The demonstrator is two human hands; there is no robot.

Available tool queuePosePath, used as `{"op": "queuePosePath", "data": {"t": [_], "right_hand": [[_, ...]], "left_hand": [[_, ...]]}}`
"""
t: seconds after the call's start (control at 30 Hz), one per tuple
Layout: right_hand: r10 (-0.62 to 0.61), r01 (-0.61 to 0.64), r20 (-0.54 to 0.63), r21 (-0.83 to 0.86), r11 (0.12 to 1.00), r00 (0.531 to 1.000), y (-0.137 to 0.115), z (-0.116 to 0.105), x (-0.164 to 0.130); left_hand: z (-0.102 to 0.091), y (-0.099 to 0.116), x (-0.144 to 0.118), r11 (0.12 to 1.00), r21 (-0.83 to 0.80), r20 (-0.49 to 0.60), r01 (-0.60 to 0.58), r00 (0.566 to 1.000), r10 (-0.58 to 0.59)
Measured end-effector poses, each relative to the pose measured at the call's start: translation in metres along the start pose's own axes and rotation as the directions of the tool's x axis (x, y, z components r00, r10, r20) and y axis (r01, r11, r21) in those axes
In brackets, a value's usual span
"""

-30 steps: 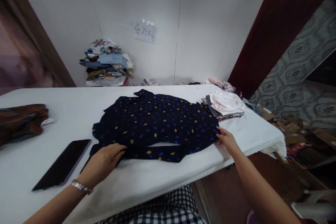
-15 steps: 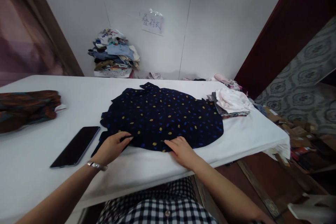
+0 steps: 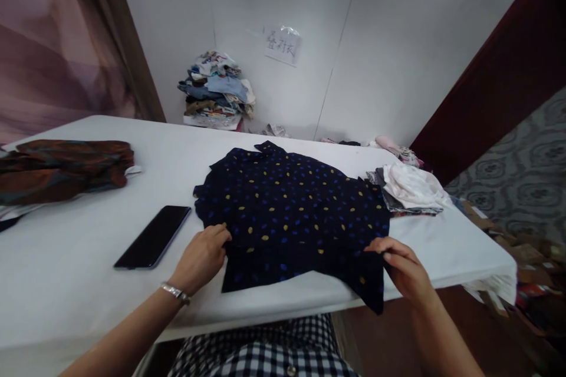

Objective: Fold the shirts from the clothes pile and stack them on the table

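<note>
A dark navy shirt (image 3: 287, 200) with small yellow and blue spots lies spread on the white-covered table, its collar toward the wall. At its near left edge, my left hand (image 3: 206, 256) is closed on the fabric. My right hand (image 3: 409, 268) pinches the near right part of the shirt between thumb and fingers. Below that pinch, a pointed corner of cloth hangs over the table's front edge. The fingertips of my left hand are partly hidden by the cloth.
On the left are a black phone (image 3: 153, 237) and a crumpled brown garment (image 3: 75, 168). Folded clothes with a white piece on top (image 3: 413, 185) touch the shirt's right side. A tall clothes pile (image 3: 216, 91) stands by the wall, under a paper sign (image 3: 283, 45).
My right hand has moved right and now pinches the shirt's near right part. The near edge has been drawn toward me and unfolded. The view has turned slightly left.
</note>
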State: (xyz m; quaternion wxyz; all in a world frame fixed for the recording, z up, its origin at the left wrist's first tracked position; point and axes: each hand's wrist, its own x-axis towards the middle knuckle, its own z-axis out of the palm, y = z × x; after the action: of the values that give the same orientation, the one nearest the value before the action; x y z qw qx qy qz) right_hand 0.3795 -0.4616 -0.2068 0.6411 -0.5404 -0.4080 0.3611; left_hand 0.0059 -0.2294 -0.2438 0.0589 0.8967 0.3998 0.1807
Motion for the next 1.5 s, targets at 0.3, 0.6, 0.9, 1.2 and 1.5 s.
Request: {"op": "queuePosePath", "data": {"t": [0.3, 0.6, 0.9, 1.2, 1.5], "right_hand": [[-0.292, 0.337, -0.249, 0.163, 0.927, 0.923, -0.063, -0.004, 0.091], [-0.240, -0.049, -0.327, -0.677, 0.734, 0.914, 0.005, -0.011, 0.150], [-0.252, -0.124, -0.243, -0.903, 0.411, 0.937, 0.063, -0.030, -0.012], [0.189, -0.248, -0.305, -0.168, 0.954, 0.933, -0.032, -0.038, 0.036], [-0.316, 0.330, -0.241, 0.016, 0.944, 0.918, -0.124, -0.017, 0.211]], "left_hand": [[-0.011, -0.005, 0.006, 0.998, 0.013, -0.109, 0.053, 0.993, -0.052], [0.008, -0.029, -0.019, 0.980, -0.090, -0.063, 0.177, 0.981, -0.183], [0.008, -0.027, -0.015, 0.939, -0.204, 0.006, 0.276, 0.960, -0.280], [0.013, -0.055, -0.011, 0.938, -0.277, -0.243, 0.210, 0.929, -0.280], [0.003, -0.061, -0.008, 0.909, -0.209, -0.132, 0.359, 0.911, -0.390]]}}
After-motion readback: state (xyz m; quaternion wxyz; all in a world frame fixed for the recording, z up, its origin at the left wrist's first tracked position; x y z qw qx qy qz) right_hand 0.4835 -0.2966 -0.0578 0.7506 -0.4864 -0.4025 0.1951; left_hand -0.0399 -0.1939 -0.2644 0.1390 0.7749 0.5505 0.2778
